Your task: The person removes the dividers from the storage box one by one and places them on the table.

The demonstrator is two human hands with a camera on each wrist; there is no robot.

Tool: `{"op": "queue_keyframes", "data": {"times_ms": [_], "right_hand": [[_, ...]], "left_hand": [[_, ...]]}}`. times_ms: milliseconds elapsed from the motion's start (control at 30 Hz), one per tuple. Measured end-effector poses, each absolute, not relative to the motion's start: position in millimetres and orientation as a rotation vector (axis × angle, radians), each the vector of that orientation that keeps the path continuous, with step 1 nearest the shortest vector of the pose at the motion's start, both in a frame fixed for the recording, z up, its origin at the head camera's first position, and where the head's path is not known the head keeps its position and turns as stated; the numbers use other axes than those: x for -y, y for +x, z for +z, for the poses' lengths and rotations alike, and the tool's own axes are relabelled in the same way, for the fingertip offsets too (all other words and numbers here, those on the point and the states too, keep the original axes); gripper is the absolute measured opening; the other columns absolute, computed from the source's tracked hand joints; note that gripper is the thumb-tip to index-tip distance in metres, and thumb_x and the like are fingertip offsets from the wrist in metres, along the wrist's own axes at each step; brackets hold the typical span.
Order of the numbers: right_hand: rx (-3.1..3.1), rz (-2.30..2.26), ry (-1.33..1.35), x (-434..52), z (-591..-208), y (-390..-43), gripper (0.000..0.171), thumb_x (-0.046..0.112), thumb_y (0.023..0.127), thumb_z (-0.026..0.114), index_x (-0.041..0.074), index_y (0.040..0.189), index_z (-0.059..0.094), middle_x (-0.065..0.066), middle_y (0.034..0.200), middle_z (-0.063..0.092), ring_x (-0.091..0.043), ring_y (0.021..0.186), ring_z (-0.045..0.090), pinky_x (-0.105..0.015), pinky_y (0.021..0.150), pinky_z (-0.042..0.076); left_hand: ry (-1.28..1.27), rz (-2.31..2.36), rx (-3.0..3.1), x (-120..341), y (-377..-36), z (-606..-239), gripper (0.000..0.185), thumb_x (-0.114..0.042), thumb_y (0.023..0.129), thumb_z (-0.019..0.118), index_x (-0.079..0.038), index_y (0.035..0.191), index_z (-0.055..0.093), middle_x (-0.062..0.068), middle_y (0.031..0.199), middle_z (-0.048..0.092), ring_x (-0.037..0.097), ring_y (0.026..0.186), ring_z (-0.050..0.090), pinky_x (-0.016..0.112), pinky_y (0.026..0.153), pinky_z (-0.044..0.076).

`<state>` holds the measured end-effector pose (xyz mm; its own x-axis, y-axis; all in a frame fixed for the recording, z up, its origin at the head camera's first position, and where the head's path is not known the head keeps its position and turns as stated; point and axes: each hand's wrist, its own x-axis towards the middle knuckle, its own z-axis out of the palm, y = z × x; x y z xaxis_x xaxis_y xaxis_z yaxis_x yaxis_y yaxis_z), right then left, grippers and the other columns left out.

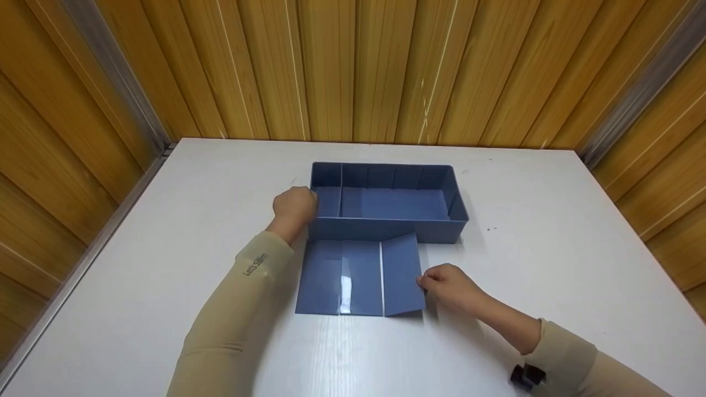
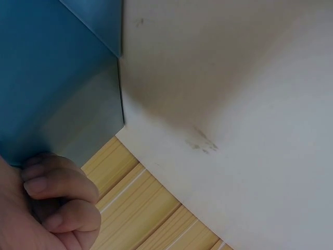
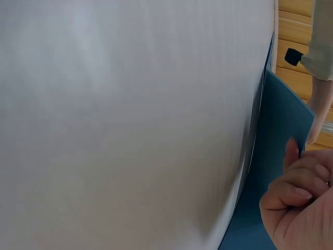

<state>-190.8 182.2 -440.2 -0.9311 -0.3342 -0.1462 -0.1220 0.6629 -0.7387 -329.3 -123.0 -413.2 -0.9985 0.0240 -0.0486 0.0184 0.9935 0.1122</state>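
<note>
A blue rectangular box (image 1: 380, 230) stands on the table, with one upright divider (image 1: 341, 193) across its left part. At the box's left front corner my left hand (image 1: 295, 207) grips the rim, fingers curled, as the left wrist view also shows (image 2: 57, 203). Three flat blue panels lie side by side in front of the box: a left panel (image 1: 319, 275), a middle panel (image 1: 364, 270) and a right panel (image 1: 401, 275). My right hand (image 1: 449, 284) pinches the right panel's outer edge, which is tilted up off the table; the right wrist view shows this panel (image 3: 281, 114) too.
The white table (image 1: 529, 248) reaches back to a wood-patterned wall (image 1: 375, 71). Metal posts (image 1: 110, 66) stand at the corners. A small black device (image 1: 528, 377) sits at the right sleeve cuff. Small dark marks (image 1: 491, 228) dot the tabletop.
</note>
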Motion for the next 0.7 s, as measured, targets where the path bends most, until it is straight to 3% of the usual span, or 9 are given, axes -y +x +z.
{"op": "queue_keyframes", "data": {"times_ms": [200,500,700], "right_hand": [[-2.601,-1.08,-0.391,-182.7,-442.1,-193.2,0.037,0.014,0.099,0.056,0.004,0.064,0.052,0.009,0.058,0.038,-0.01,0.06,0.035,-0.023,0.057,0.028],[-2.576,-1.014,-0.353,-183.6,-444.5,-192.8,0.04,0.016,0.101,0.054,0.016,0.063,0.043,0.007,0.059,0.039,-0.011,0.061,0.036,-0.025,0.059,0.03],[-2.594,-0.965,-0.382,-184.9,-446.0,-192.6,0.04,0.017,0.101,0.054,0.016,0.062,0.045,0.006,0.061,0.04,-0.011,0.061,0.037,-0.025,0.06,0.031]], "left_hand": [[0.05,0.162,-3.077,123.6,-330.0,-413.0,0.03,-0.017,0.102,0.046,-0.001,0.103,0.072,0.018,0.103,0.077,0.03,0.09,0.074,0.049,0.078,0.062],[0.087,0.079,-3.058,122.8,-330.4,-411.7,0.024,-0.014,0.1,0.052,-0.001,0.104,0.072,0.015,0.104,0.077,0.026,0.086,0.071,0.047,0.075,0.062],[0.067,0.102,-3.067,122.5,-329.9,-412.1,0.029,-0.017,0.103,0.048,0.0,0.103,0.072,0.016,0.101,0.077,0.024,0.08,0.067,0.046,0.075,0.063]]}}
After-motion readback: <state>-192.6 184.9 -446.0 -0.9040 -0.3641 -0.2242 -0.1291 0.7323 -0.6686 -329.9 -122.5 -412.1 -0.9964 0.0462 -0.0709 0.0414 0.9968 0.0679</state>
